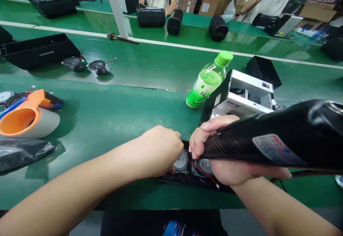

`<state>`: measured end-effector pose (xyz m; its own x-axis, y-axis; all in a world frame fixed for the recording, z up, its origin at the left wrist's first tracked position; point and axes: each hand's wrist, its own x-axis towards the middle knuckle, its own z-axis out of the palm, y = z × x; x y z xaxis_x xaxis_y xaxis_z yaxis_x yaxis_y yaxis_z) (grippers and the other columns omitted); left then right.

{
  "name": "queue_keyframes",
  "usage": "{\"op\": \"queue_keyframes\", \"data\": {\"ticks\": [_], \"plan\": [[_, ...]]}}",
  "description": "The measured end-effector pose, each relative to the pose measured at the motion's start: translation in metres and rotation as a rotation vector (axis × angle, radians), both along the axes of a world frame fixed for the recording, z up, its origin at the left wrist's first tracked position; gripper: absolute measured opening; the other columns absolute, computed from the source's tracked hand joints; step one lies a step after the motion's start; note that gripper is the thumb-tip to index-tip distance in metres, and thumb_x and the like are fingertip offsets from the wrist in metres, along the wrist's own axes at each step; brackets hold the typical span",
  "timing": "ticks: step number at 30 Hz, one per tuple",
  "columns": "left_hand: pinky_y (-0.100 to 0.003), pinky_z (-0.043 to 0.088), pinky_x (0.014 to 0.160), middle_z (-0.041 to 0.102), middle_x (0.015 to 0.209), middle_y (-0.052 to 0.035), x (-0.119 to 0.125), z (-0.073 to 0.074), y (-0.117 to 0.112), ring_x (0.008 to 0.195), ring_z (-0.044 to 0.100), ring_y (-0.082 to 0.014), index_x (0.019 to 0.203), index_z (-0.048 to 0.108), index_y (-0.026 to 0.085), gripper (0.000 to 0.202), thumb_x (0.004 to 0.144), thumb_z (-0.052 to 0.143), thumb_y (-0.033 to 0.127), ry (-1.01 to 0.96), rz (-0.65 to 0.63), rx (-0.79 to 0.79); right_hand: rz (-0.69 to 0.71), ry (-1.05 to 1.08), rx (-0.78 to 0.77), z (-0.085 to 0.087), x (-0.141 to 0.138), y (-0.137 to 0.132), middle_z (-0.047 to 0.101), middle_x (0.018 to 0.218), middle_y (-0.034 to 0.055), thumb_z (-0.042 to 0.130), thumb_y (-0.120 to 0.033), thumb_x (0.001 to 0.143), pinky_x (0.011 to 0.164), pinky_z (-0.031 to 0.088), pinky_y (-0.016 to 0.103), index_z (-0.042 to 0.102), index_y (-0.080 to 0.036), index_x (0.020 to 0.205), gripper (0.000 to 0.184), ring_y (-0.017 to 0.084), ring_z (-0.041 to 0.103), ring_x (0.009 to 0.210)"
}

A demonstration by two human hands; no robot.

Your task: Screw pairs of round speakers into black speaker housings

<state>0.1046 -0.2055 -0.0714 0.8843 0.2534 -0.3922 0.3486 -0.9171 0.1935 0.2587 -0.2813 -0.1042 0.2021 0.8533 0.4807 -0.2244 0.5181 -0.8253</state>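
My right hand (227, 171) is wrapped round a thick black electric screwdriver (257, 139) with a ribbed grip and a white label. It slants down to the left, its tip hidden behind my fingers. My left hand (163, 152) is curled closed over the left part of a black panel (184, 178) lying near the table's front edge. Whatever its fingertips hold is hidden. Two round speakers with grey magnets show in the panel: one speaker (180, 162) beside my left fingers, the other (205, 167) under the screwdriver. A thin red wire (205, 173) with a white plug crosses the panel.
Behind my right hand stand a green-capped bottle (206, 82) and a silver-and-black box machine (235, 108). An orange tape dispenser (37, 102) lies left. Loose speakers (98, 66), a black speaker housing (43, 53) and a hammer (122, 38) lie farther back. Two people work across the table.
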Motion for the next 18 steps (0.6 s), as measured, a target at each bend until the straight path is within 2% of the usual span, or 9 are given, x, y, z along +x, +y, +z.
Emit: {"op": "queue_keyframes", "data": {"ticks": [4, 9, 13, 16, 18], "plan": [[-0.039, 0.06, 0.074, 0.081, 0.112, -0.0089, 0.0014, 0.0001, -0.0011, 0.097, 0.081, -0.032, 0.108, 0.082, 0.022, 0.035, 0.09, 0.089, 0.051, 0.02, 0.013, 0.02, 0.002, -0.02, -0.028, -0.0001, -0.0015, -0.0011, 0.067, 0.067, 0.0003, 0.067, -0.094, 0.088, 0.041, 0.044, 0.036, 0.077, -0.024, 0.111, 0.075, 0.021, 0.06, 0.044], [-0.041, 0.059, 0.07, 0.079, 0.101, -0.0087, -0.0016, -0.0037, -0.0022, 0.089, 0.079, -0.0322, 0.096, 0.081, 0.019, 0.029, 0.09, 0.087, 0.047, -0.023, 0.0, 0.055, -0.066, -0.074, -0.032, 0.001, -0.0012, -0.0051, 0.065, 0.066, -0.0024, 0.055, -0.104, 0.081, 0.046, 0.049, 0.037, 0.074, -0.027, 0.109, 0.084, 0.019, 0.061, 0.048], [-0.04, 0.056, 0.066, 0.078, 0.102, -0.0086, -0.0029, -0.0046, -0.0043, 0.087, 0.078, -0.0309, 0.1, 0.08, 0.02, 0.02, 0.091, 0.083, 0.038, -0.015, -0.006, 0.057, -0.047, -0.148, -0.009, -0.0018, 0.0054, -0.0051, 0.069, 0.071, -0.0014, 0.057, -0.1, 0.087, 0.053, 0.056, 0.04, 0.071, -0.026, 0.116, 0.081, 0.021, 0.065, 0.053], [-0.04, 0.056, 0.068, 0.077, 0.104, -0.007, -0.0016, -0.0017, -0.0059, 0.088, 0.078, -0.0299, 0.104, 0.081, 0.021, 0.021, 0.091, 0.084, 0.036, 0.02, 0.032, 0.042, -0.041, -0.15, -0.013, -0.0021, 0.0065, -0.004, 0.07, 0.072, -0.0009, 0.058, -0.099, 0.087, 0.054, 0.055, 0.039, 0.071, -0.025, 0.116, 0.081, 0.021, 0.066, 0.054], [-0.041, 0.057, 0.069, 0.076, 0.106, -0.0066, -0.0005, 0.0005, -0.0068, 0.091, 0.078, -0.0307, 0.107, 0.081, 0.021, 0.023, 0.09, 0.085, 0.036, 0.035, 0.051, 0.035, -0.027, -0.15, -0.019, 0.0036, 0.006, -0.0058, 0.07, 0.072, -0.0009, 0.058, -0.099, 0.088, 0.051, 0.053, 0.038, 0.071, -0.025, 0.119, 0.082, 0.021, 0.064, 0.052]]}}
